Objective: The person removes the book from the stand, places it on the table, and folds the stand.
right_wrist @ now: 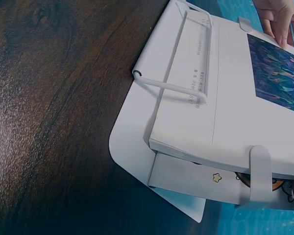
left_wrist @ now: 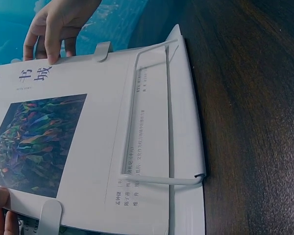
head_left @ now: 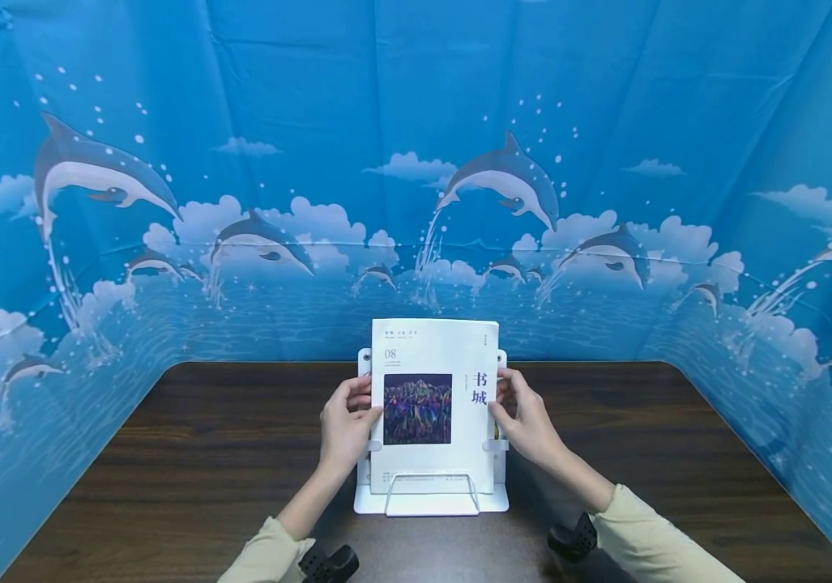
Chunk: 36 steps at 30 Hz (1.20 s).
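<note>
A white magazine [head_left: 423, 465] with a dark colourful picture on its cover leans upright on a white book stand [head_left: 492, 504]. My left hand [head_left: 346, 425] pinches its left edge, the thumb on the cover. At the opposite edge my right hand [head_left: 528, 417] does the same, thumb in front and fingers behind. A white wire bar [left_wrist: 161, 180] crosses in front of the magazine's bottom. Small white side clips [right_wrist: 260, 171] lap over both its edges. In the right wrist view, part of the stand's back plate with a yellow star drawing shows behind the pages.
The stand rests on a dark wood table [head_left: 204, 453]. Behind it hangs a blue curtain [head_left: 328, 121] printed with dolphins and clouds. Black wrist devices [head_left: 572, 538] sit at both sleeves, near the table's front.
</note>
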{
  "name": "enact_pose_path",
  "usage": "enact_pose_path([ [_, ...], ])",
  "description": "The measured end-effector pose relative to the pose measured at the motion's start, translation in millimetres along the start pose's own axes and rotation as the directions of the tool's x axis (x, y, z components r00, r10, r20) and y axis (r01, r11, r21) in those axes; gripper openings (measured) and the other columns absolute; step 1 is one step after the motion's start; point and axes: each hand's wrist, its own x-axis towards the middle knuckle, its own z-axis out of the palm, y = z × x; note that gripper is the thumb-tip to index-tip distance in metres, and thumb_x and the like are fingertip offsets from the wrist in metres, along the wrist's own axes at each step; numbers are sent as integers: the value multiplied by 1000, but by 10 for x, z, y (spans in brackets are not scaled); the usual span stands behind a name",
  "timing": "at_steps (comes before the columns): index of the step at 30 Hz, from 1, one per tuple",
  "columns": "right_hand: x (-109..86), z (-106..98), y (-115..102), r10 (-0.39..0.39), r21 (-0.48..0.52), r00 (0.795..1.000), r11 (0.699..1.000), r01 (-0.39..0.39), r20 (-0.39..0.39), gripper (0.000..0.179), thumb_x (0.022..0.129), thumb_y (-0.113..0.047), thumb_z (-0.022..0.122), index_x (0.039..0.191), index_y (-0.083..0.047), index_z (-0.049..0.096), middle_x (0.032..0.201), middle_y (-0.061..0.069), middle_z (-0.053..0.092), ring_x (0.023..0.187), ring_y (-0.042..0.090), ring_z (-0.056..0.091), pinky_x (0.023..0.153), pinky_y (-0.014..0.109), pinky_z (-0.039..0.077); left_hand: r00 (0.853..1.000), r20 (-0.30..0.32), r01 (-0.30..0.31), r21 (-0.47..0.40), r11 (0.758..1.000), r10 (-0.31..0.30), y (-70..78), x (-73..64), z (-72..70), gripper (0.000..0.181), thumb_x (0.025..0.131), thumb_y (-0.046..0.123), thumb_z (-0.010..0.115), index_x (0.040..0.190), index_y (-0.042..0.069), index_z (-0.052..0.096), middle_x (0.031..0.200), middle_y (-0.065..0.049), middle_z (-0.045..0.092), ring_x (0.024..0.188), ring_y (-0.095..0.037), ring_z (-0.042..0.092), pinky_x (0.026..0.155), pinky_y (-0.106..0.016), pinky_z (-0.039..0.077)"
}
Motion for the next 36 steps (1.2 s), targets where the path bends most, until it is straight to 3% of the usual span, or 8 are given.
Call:
enact_pose_path([
  [21,28,43,7,-5,13,1000,1000,6,-11,40,80,16,53,119,13,43,89,19,54,77,25,52,60,26,48,1000,4,17,-1,1000,-17,-34,44,-33,41,71,-11,68,110,-2,58,102,-15,60,86,-24,59,69,-25,53],
  [36,52,19,-44,-42,19,999,999,41,23,41,82,18,48,121,15,37,92,22,51,81,31,51,66,28,45,999,-14,37,-7,999,-37,23,81,-44,40,70,-10,70,108,-1,61,101,-15,63,85,-23,61,70,-28,54],
])
